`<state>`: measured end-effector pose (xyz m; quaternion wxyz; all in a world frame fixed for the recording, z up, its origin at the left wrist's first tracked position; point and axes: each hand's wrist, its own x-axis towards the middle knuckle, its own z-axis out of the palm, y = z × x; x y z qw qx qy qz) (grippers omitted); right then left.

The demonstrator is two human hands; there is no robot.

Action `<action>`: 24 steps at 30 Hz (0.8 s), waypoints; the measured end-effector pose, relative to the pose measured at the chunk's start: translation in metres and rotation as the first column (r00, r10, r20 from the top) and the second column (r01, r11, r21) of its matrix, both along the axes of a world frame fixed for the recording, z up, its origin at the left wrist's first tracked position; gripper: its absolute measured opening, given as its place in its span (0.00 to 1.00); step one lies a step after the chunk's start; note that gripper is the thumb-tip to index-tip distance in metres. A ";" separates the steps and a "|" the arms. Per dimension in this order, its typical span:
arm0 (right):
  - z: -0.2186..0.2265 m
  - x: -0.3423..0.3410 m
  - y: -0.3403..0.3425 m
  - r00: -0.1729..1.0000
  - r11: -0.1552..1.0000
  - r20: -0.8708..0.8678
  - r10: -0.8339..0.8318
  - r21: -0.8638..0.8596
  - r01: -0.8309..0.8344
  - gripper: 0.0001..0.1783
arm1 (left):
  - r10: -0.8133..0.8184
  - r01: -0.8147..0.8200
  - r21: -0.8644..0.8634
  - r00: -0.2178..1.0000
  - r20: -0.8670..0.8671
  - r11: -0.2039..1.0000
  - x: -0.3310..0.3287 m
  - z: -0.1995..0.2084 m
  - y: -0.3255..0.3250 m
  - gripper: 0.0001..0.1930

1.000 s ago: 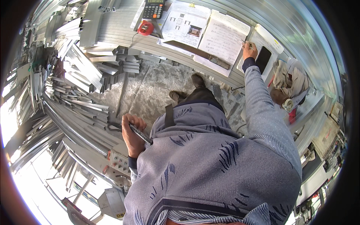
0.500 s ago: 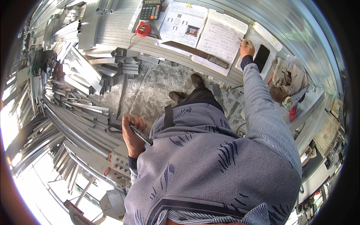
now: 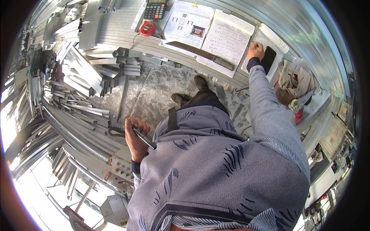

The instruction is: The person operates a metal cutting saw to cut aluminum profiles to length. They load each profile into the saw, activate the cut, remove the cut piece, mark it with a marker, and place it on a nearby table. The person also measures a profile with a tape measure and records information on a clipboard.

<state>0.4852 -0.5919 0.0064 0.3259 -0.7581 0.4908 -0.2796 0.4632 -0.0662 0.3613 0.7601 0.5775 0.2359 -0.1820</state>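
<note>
My right hand (image 3: 256, 52) is closed around a slim pen, only partly visible, at the right edge of an open notebook (image 3: 227, 32) with handwritten lines. A black phone (image 3: 268, 60) lies just right of that hand, on papers. My left hand (image 3: 136, 139) hangs low beside my body, its fingers wrapped round a narrow dark strap-like piece (image 3: 144, 138) whose end meets my grey vest. Left of the notebook lies a printed drawing sheet (image 3: 181, 36). Across the lower edges of both rests a long dark flat bar (image 3: 192, 50).
A calculator (image 3: 155, 10) and a red tape measure (image 3: 147, 29) sit on the ribbed metal bench (image 3: 119, 32). Piles of metal profiles (image 3: 83, 73) crowd the left. At the right are a beige cloth (image 3: 298, 75) and a bottle (image 3: 294, 104). A control panel (image 3: 122, 168) stands at lower left.
My right hand has shifted slightly right and turned, moving from the notebook's written page to its right edge, closer to the phone. My left hand keeps its hold.
</note>
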 end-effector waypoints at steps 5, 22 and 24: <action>0.016 -0.016 0.005 0.997 0.994 -0.058 0.060 -0.084 -0.064 0.10 | -0.011 0.011 -0.021 1.000 0.014 1.000 0.001 0.001 0.000 0.22; 0.052 -0.039 0.030 0.481 0.886 -0.848 0.223 -0.029 -0.463 0.27 | 0.032 -0.032 -0.017 0.999 -0.026 0.999 -0.004 -0.003 -0.007 0.21; 0.048 -0.042 0.028 0.482 0.882 -0.843 0.237 -0.021 -0.470 0.27 | 0.035 -0.036 -0.025 0.999 -0.031 0.999 -0.005 -0.003 -0.008 0.21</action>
